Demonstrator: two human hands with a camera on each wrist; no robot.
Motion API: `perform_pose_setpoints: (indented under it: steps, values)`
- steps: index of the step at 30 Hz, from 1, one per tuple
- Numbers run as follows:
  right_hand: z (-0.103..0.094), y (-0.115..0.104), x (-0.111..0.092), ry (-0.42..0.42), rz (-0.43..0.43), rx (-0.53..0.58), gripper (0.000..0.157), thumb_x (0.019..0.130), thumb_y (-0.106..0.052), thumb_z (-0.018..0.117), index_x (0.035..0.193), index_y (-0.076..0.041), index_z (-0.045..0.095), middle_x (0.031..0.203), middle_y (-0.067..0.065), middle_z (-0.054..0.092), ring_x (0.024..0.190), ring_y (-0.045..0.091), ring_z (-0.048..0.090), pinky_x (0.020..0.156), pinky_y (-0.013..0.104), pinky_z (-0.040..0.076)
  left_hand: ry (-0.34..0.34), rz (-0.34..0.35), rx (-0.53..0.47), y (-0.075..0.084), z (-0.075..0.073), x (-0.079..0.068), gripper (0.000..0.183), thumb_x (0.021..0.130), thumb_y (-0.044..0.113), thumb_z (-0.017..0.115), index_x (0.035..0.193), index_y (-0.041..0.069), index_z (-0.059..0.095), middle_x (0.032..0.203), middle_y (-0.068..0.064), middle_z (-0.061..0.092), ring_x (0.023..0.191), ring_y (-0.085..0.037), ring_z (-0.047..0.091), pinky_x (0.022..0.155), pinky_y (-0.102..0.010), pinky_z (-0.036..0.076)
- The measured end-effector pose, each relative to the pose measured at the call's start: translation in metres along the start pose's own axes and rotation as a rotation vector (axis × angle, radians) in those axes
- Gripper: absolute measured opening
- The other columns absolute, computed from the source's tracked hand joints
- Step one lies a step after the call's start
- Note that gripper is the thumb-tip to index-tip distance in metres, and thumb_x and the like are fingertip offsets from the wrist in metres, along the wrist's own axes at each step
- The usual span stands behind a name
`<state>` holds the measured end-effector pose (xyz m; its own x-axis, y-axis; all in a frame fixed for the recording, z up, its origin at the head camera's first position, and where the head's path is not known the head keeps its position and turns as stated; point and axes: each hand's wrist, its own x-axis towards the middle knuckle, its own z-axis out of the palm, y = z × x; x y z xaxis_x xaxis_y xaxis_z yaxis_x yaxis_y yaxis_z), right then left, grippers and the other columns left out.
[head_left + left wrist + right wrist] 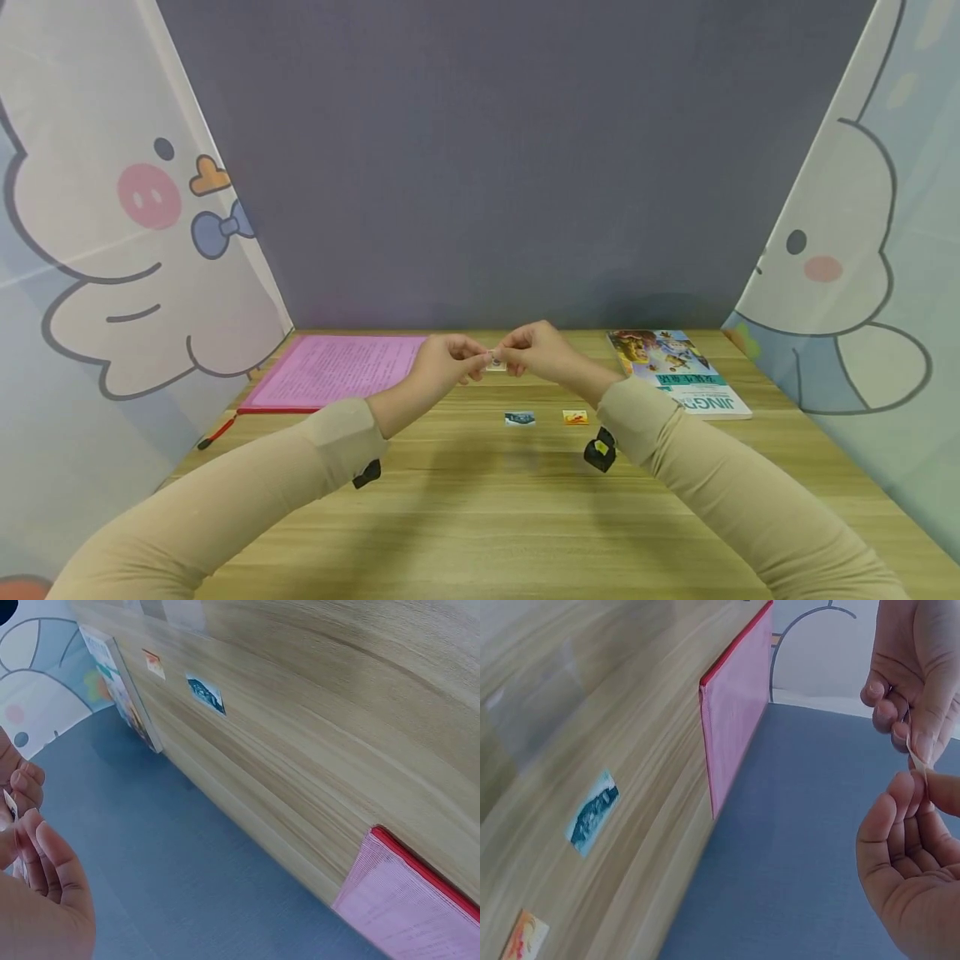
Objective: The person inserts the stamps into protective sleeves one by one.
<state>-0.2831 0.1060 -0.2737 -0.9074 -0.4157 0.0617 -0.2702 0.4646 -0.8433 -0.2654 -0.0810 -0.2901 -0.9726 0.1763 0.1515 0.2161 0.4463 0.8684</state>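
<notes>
A pale wood-grained tabletop (pixel 480 517) carries everything, running back to a plain dark grey panel (pixel 480 167) that rises at 12 o'clock. Seen from the head camera, with the two hands as the dial's centre, a pale cartoon-printed sheet hangs at 10 o'clock (pixel 97 317) and another at 2 o'clock (pixel 840 350), flanking the panel. At 9 o'clock lies a pink folder (pixel 330 371) edged in red, a red pull with a dark end (pixel 217 434) sticking out at its own 8 o'clock corner; at 3 o'clock lies a colourful book (pixel 678 375). Two small picture pieces lie flat and apart nearer the wearer: a blue-grey one (pixel 520 418) at 5 o'clock and an orange one (pixel 575 417) at 4 o'clock. A small pale card (pixel 496 363) is up off the tabletop, directly between the hands: the left hand (pixel 452 357) pinches it from its 9 o'clock side, the right hand (pixel 542 350) from its 3 o'clock side. Each grip is thumb against fingers, and the fingertips nearly meet over the card; its print is too small to read.
</notes>
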Motion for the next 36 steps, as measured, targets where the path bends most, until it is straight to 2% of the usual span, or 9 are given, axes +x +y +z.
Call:
perform_pose_setpoints:
  steps: [6, 11, 16, 18, 22, 25, 28, 36]
  values:
    - [-0.0020, -0.0029, -0.0008, -0.001, -0.036, -0.066, 0.016, 0.094, -0.016, 0.064, 0.094, -0.002, 0.072, 0.075, 0.007, 0.068, 0.070, 0.019, 0.062, 0.064, 0.026, 0.054, -0.006, 0.035, 0.031, -0.0001, -0.0004, -0.0013, 0.013, 0.088, 0.018, 0.073, 0.092, 0.006, 0.074, 0.075, -0.004, 0.070, 0.067, -0.015, 0.065, 0.061, -0.025, 0.057]
    - [-0.0026, -0.0058, -0.0013, -0.015, -0.056, -0.130, 0.017, 0.094, -0.017, 0.065, 0.095, -0.003, 0.073, 0.082, 0.012, 0.071, 0.070, 0.018, 0.062, 0.064, 0.026, 0.055, -0.001, 0.051, 0.053, -0.0010, -0.0009, -0.0009, 0.013, 0.087, 0.019, 0.073, 0.090, 0.006, 0.074, 0.075, -0.006, 0.071, 0.065, -0.015, 0.065, 0.060, -0.025, 0.057]
    - [-0.0019, -0.0057, -0.0014, -0.017, -0.062, -0.183, 0.015, 0.094, -0.018, 0.065, 0.095, -0.006, 0.073, 0.089, 0.015, 0.072, 0.077, 0.025, 0.065, 0.065, 0.027, 0.055, -0.008, 0.055, 0.110, 0.0007, -0.0017, -0.0004, 0.013, 0.087, 0.019, 0.074, 0.089, 0.007, 0.074, 0.072, -0.005, 0.070, 0.063, -0.017, 0.065, 0.058, -0.024, 0.056]
    - [-0.0015, -0.0051, -0.0016, -0.009, -0.058, -0.182, 0.014, 0.094, -0.018, 0.065, 0.095, -0.006, 0.073, 0.090, 0.016, 0.072, 0.078, 0.028, 0.065, 0.065, 0.027, 0.055, -0.016, 0.050, 0.123, 0.0017, -0.0027, -0.0004, 0.013, 0.087, 0.020, 0.074, 0.089, 0.007, 0.075, 0.071, -0.003, 0.070, 0.065, -0.020, 0.067, 0.058, -0.025, 0.057]
    - [-0.0002, -0.0020, -0.0007, 0.002, -0.048, -0.148, 0.015, 0.094, -0.018, 0.065, 0.095, -0.006, 0.073, 0.088, 0.017, 0.071, 0.072, 0.020, 0.063, 0.065, 0.027, 0.055, -0.046, 0.040, 0.115, 0.0018, -0.0048, 0.0001, 0.015, 0.088, 0.020, 0.073, 0.090, 0.006, 0.074, 0.075, -0.009, 0.071, 0.068, -0.022, 0.068, 0.060, -0.025, 0.058]
    - [0.0007, -0.0004, -0.0001, 0.007, -0.043, -0.126, 0.014, 0.094, -0.018, 0.065, 0.095, -0.006, 0.073, 0.082, 0.012, 0.071, 0.069, 0.015, 0.061, 0.065, 0.026, 0.055, -0.060, 0.028, 0.096, 0.0010, -0.0054, 0.0006, 0.016, 0.088, 0.020, 0.072, 0.092, 0.004, 0.074, 0.080, -0.012, 0.073, 0.070, -0.024, 0.069, 0.061, -0.026, 0.058]
    - [0.0011, -0.0006, -0.0002, 0.015, -0.045, -0.111, 0.014, 0.094, -0.017, 0.066, 0.094, -0.005, 0.073, 0.077, 0.007, 0.069, 0.069, 0.017, 0.062, 0.064, 0.027, 0.055, -0.057, 0.014, 0.076, 0.0011, -0.0054, 0.0009, 0.016, 0.088, 0.019, 0.072, 0.093, 0.004, 0.075, 0.082, -0.014, 0.073, 0.075, -0.029, 0.070, 0.060, -0.026, 0.058]
    - [0.0009, -0.0015, -0.0014, 0.013, -0.040, -0.098, 0.014, 0.094, -0.017, 0.065, 0.095, -0.005, 0.073, 0.078, 0.008, 0.070, 0.071, 0.020, 0.063, 0.065, 0.026, 0.055, -0.029, -0.003, 0.021, 0.0031, -0.0045, 0.0010, 0.013, 0.086, 0.018, 0.075, 0.089, 0.005, 0.075, 0.081, -0.014, 0.073, 0.064, -0.017, 0.067, 0.062, -0.027, 0.059]
